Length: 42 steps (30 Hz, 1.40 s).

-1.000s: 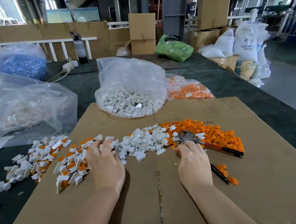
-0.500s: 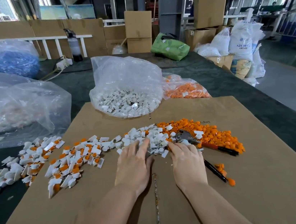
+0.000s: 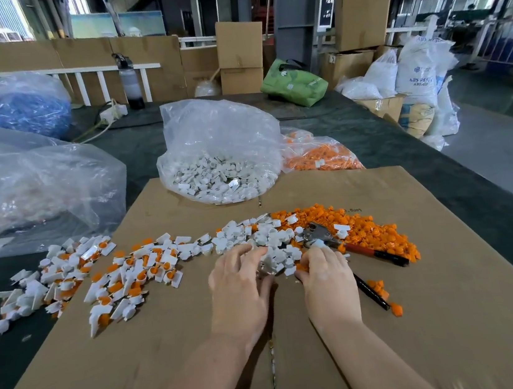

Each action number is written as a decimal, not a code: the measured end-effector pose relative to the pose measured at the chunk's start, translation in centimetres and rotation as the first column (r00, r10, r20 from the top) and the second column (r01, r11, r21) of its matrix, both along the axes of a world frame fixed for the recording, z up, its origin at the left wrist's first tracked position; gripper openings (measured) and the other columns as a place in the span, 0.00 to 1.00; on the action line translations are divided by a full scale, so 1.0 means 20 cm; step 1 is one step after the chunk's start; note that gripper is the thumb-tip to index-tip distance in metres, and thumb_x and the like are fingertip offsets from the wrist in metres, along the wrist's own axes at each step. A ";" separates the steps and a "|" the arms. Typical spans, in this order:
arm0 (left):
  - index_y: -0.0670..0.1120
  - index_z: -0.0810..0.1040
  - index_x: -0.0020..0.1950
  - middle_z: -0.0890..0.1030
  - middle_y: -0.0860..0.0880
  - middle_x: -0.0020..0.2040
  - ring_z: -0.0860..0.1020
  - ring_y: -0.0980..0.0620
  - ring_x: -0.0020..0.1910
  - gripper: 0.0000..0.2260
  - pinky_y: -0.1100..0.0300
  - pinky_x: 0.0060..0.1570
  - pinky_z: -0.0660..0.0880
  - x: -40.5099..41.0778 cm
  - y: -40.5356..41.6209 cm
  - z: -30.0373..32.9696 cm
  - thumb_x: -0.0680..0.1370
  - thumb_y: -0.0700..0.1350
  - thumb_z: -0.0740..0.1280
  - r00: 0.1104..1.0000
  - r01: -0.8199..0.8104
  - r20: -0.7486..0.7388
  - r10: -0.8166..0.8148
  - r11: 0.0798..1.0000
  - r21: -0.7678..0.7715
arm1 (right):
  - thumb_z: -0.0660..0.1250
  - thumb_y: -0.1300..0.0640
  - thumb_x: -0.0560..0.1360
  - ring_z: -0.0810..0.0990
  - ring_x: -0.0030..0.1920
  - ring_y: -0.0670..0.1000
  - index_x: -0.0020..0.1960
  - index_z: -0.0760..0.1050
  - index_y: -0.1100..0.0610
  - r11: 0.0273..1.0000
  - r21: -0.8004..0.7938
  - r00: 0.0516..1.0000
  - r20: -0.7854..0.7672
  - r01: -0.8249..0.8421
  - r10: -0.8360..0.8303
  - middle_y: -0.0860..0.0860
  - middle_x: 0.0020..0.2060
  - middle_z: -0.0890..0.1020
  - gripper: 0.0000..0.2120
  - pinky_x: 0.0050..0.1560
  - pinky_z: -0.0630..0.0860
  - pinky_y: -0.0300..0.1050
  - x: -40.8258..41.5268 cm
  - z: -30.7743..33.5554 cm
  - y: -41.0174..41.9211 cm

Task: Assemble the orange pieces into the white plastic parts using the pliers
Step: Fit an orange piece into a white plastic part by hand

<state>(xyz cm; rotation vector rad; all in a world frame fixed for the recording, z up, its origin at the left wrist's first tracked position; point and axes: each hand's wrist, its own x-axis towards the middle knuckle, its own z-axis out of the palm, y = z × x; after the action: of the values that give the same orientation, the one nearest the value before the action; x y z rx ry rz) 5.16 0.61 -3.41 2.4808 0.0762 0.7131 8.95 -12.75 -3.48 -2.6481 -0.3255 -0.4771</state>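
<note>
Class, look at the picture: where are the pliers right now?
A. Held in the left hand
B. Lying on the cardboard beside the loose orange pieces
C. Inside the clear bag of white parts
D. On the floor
B: the pliers lie on the cardboard against the loose orange pieces, just right of the right hand; neither hand grips them.

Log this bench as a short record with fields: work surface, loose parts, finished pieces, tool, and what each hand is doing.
surface: flattened cardboard sheet
loose white parts: pile at centre
loose orange pieces: pile to the right
finished pieces: spread to the left
tool: pliers lying on the orange pile, held by neither hand
left hand: left hand, fingers spread on the white pile
right hand: right hand, fingertips pinching an orange piece
supply: clear bag of white parts behind
</note>
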 end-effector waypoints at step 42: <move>0.53 0.75 0.53 0.77 0.58 0.42 0.76 0.61 0.42 0.05 0.77 0.39 0.66 -0.03 -0.09 0.06 0.79 0.45 0.63 0.984 0.010 -0.155 -0.083 0.906 -0.422 | 0.68 0.63 0.75 0.79 0.40 0.42 0.46 0.79 0.56 0.837 0.529 0.990 0.051 -0.141 0.135 0.44 0.38 0.81 0.03 0.42 0.74 0.31 -0.11 0.07 -0.02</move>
<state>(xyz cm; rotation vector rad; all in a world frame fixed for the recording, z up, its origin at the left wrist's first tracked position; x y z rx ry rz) 4.52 -1.27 -2.27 2.1113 0.2101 0.4094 6.74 -13.14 -2.08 -2.0633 -0.3288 -0.4565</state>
